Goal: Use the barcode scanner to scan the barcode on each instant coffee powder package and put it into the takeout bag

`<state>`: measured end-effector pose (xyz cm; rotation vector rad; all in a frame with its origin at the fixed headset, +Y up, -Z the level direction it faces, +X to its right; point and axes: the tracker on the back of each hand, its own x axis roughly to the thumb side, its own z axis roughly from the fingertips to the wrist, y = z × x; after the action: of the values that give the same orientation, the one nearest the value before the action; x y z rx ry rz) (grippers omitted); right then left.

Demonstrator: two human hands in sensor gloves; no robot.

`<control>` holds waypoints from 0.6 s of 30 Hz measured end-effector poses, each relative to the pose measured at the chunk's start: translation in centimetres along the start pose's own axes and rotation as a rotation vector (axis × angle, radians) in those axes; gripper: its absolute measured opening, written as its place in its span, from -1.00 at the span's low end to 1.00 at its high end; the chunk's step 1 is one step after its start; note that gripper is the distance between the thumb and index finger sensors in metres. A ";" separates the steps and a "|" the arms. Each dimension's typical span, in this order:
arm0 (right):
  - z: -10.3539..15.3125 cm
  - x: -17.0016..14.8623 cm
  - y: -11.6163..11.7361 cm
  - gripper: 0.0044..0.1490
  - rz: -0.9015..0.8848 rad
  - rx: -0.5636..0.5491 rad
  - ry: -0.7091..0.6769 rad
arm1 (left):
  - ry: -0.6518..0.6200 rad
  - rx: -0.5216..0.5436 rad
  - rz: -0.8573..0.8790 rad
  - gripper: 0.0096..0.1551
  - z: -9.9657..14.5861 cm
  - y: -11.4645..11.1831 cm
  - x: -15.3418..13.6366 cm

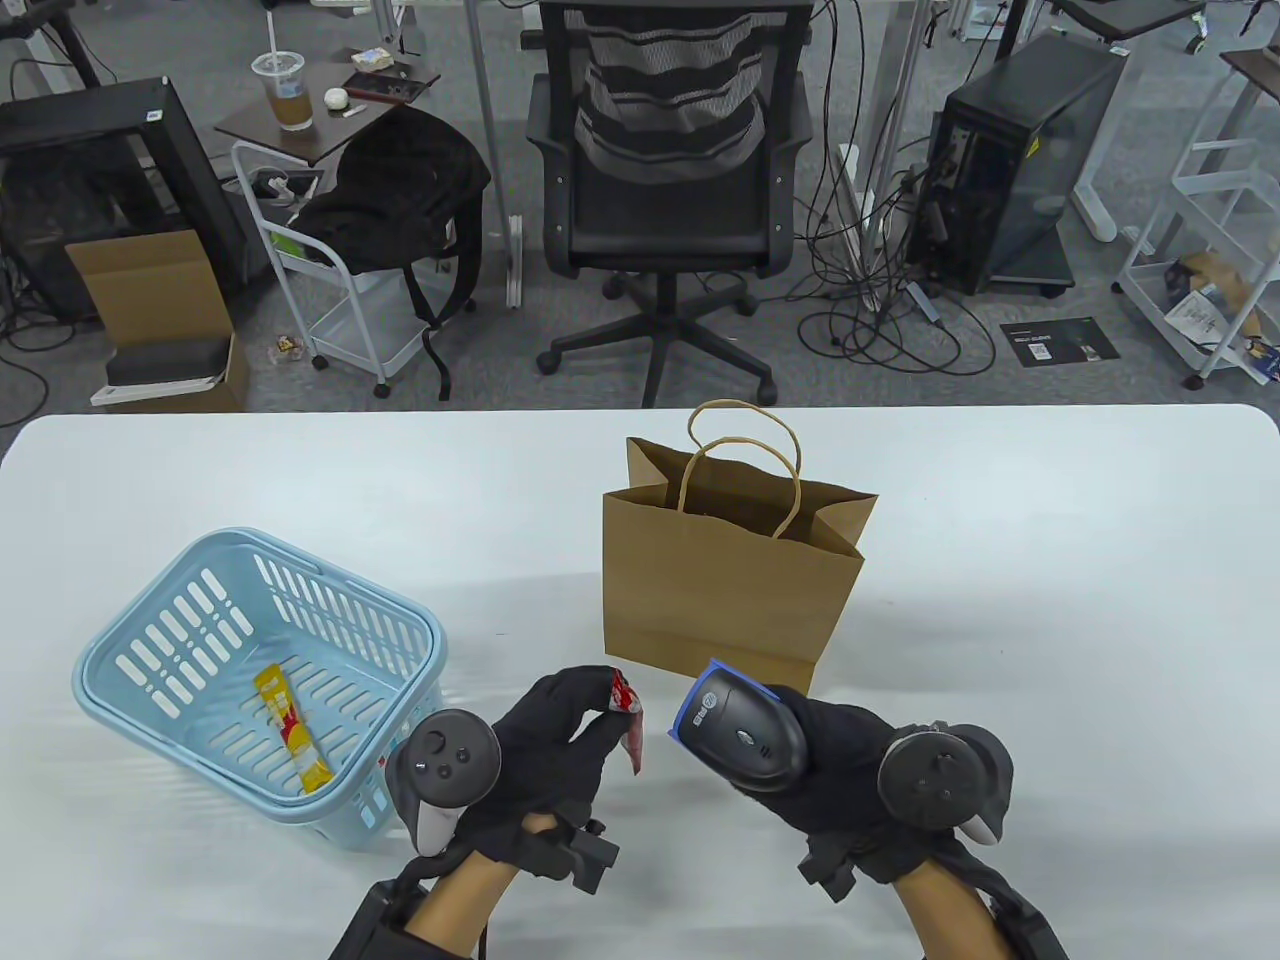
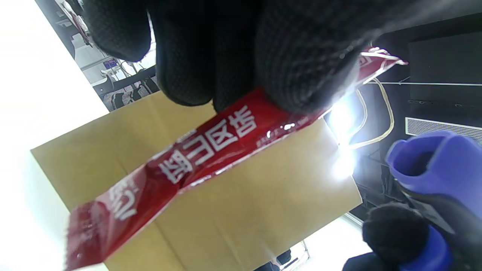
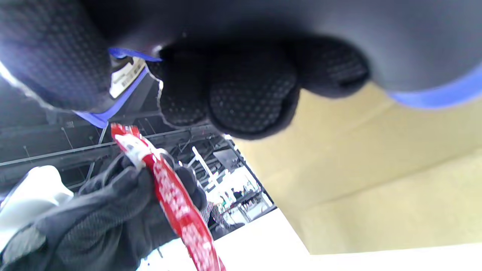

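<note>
My left hand (image 1: 560, 745) pinches a red coffee stick packet (image 1: 627, 712) by its upper end, in front of the brown paper takeout bag (image 1: 725, 590). The packet (image 2: 196, 158) hangs slanted with white lettering facing the left wrist camera; in the right wrist view the packet (image 3: 177, 205) shows at lower left. My right hand (image 1: 850, 770) grips the black barcode scanner (image 1: 745, 730), whose blue-rimmed head points left at the packet. A yellow stick packet (image 1: 290, 728) lies in the light blue basket (image 1: 120, 690).
The bag stands upright and open with its handles (image 1: 745, 470) up, just behind both hands. The basket sits tilted at the left of the white table (image 1: 1050, 600). An office chair (image 1: 670, 180) and clutter stand beyond the far table edge.
</note>
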<state>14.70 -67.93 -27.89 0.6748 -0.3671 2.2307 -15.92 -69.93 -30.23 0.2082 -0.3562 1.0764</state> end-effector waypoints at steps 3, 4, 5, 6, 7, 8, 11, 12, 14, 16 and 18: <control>-0.1 0.0 0.6 -0.33 0.008 0.043 0.011 | -0.007 -0.002 -0.006 -0.56 0.0 0.0 0.0; -0.1 -0.1 0.8 -0.33 0.009 0.051 0.012 | -0.010 -0.004 -0.012 -0.56 0.0 0.0 0.0; -0.1 -0.1 0.8 -0.33 0.009 0.053 0.013 | -0.012 -0.003 -0.014 -0.56 0.0 0.0 0.0; -0.1 -0.1 0.8 -0.33 0.008 0.057 0.013 | -0.013 -0.004 -0.013 -0.56 0.0 -0.1 0.0; -0.1 -0.1 0.8 -0.33 0.007 0.059 0.015 | -0.013 -0.005 -0.013 -0.56 0.0 -0.1 0.0; -0.1 -0.1 0.8 -0.33 0.006 0.059 0.015 | -0.013 -0.007 -0.014 -0.56 0.0 -0.1 0.0; -0.1 -0.1 0.8 -0.33 0.001 0.059 0.015 | -0.012 -0.008 -0.018 -0.56 0.1 -0.1 0.0; -0.1 -0.1 0.9 -0.33 0.000 0.060 0.015 | -0.011 -0.008 -0.018 -0.56 0.1 -0.1 0.0; -0.1 -0.1 0.9 -0.33 -0.001 0.063 0.015 | -0.006 -0.010 -0.016 -0.56 0.1 -0.1 -0.1; -0.1 -0.1 0.9 -0.33 -0.004 0.069 0.016 | -0.006 -0.012 -0.015 -0.56 0.1 -0.2 0.0; -0.1 0.0 0.9 -0.33 -0.004 0.067 0.014 | -0.007 -0.011 -0.017 -0.56 0.1 -0.2 0.0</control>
<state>13.98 -68.52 -28.07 0.6943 -0.2846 2.2516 -15.78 -70.04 -30.14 0.2047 -0.3660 1.0570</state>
